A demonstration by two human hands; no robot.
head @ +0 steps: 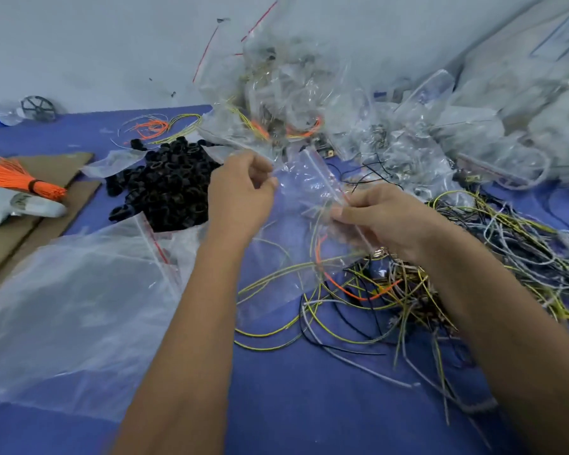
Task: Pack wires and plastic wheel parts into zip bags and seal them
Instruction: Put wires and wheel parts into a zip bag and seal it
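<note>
I hold a small clear zip bag point(304, 188) above the blue table. My left hand point(242, 192) pinches its upper left edge. My right hand point(380, 216) pinches the zip strip on the right side, with a few thin wires at its fingertips. Yellow-green and orange wires point(322, 257) show through the bag's lower part. A tangle of loose wires point(473, 257) lies at the right. A heap of black plastic wheel parts point(168, 185) sits left of my left hand. A stack of large clear zip bags point(79, 290) lies at the lower left.
A heap of filled and empty clear bags point(342, 103) rises at the back against the wall. Cardboard point(30, 205) at the left carries a bundle of orange wires point(17, 178) and a grey tool point(17, 206). A water bottle point(0, 113) lies at the far left.
</note>
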